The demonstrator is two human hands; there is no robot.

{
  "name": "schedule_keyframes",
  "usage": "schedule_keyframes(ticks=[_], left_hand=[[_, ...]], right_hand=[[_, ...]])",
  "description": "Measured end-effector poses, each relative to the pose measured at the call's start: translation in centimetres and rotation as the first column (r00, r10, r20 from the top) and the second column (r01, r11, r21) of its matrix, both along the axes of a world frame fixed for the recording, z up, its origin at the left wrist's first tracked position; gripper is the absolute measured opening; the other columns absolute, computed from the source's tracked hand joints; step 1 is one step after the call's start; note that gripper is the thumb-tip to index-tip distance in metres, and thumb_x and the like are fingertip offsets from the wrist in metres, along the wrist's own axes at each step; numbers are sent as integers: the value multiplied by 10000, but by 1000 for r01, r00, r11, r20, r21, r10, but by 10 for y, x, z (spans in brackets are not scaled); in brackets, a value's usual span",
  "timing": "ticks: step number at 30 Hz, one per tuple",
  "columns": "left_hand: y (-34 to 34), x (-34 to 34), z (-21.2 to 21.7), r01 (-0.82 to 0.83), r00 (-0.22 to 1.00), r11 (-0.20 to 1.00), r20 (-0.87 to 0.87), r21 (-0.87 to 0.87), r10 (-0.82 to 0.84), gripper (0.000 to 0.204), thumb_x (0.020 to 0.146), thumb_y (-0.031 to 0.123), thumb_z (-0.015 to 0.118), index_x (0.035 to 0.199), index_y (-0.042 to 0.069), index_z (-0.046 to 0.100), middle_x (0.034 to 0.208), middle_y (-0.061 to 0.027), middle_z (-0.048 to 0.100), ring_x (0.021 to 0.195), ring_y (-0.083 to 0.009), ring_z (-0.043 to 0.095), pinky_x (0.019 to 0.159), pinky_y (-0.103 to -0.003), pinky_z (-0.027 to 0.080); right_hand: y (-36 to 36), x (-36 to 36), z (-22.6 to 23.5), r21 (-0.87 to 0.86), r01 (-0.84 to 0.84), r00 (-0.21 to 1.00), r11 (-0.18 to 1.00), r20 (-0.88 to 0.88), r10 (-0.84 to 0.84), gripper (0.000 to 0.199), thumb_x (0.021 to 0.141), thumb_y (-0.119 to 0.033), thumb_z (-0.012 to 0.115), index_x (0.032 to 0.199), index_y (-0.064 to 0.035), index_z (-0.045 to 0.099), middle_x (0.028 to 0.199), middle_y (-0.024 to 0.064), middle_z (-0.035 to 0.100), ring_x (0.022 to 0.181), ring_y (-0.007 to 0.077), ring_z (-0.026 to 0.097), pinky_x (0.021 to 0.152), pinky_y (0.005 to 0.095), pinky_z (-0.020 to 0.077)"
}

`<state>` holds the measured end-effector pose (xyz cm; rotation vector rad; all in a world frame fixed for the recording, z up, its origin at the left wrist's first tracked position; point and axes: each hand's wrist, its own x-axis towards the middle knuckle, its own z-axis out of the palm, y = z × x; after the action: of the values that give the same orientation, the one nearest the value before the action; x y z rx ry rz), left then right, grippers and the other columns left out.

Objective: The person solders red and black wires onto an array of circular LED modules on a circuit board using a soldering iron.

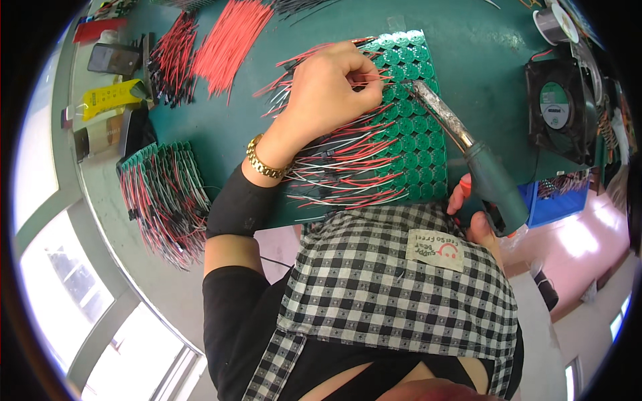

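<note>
My left hand (334, 87) lies over the upper left part of a panel of small round green circuit boards (418, 154). Its thumb and forefinger are pinched on a thin red wire (369, 83), whose end reaches the boards. In my right hand (471, 214), at the panel's lower right, is a soldering iron (495, 180) with a dark green handle. The iron's metal tip points up and left, close to the boards beside the pinched wire. Rows of red, white and black wires (348, 160) stick out leftward from the panel below my left hand.
Loose red wires (231, 43) and a red-black wire bundle (175, 60) lie at the far left. A wired board stack (164, 200) sits near left. A black fan (560, 107) and solder spool (555, 25) stand at right. A blue bin (558, 200) is below the table edge.
</note>
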<state>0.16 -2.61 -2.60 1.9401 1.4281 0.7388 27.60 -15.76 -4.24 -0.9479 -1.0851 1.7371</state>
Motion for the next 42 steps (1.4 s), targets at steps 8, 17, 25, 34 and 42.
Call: schedule_keyframes(ticks=[8,17,25,34,42], left_hand=[[-1,1,-2,13,1000,1000,-2,6,-13,78,693,39,683,718,-1,622,735,-14,560,610,-59,544,573,-195,466],[0,3,-5,-10,1000,999,-28,40,12,77,654,72,679,686,27,626,717,-29,579,596,-121,573,568,-244,479],[0,2,-6,-37,999,998,-19,45,38,83,624,119,684,662,61,639,699,-36,595,595,-170,595,565,-287,486],[0,0,-4,11,998,999,-62,43,-8,72,689,37,669,714,-3,614,730,-20,572,610,-73,563,585,-201,478],[2,-7,3,94,994,995,-51,-17,-95,82,729,40,695,756,-8,634,753,-26,576,644,-70,554,588,-195,457]], right_hand=[[-2,2,-5,-13,-9,999,1000,34,9,522,780,-226,592,1225,-9,429,847,88,541,724,140,498,649,259,403],[5,0,-1,74,-71,996,995,51,68,437,757,-165,549,1156,-8,466,825,105,533,718,177,479,664,297,387],[1,-8,1,-40,69,997,997,-28,-70,491,770,-264,609,1173,-14,477,841,86,534,726,153,501,632,274,392],[2,-2,1,-72,37,999,997,6,-36,761,758,-526,674,1250,-11,409,831,107,510,730,196,525,652,310,439],[-5,2,0,-81,58,997,995,53,-54,806,734,-564,676,1246,-1,411,818,102,509,712,189,519,644,307,446]])
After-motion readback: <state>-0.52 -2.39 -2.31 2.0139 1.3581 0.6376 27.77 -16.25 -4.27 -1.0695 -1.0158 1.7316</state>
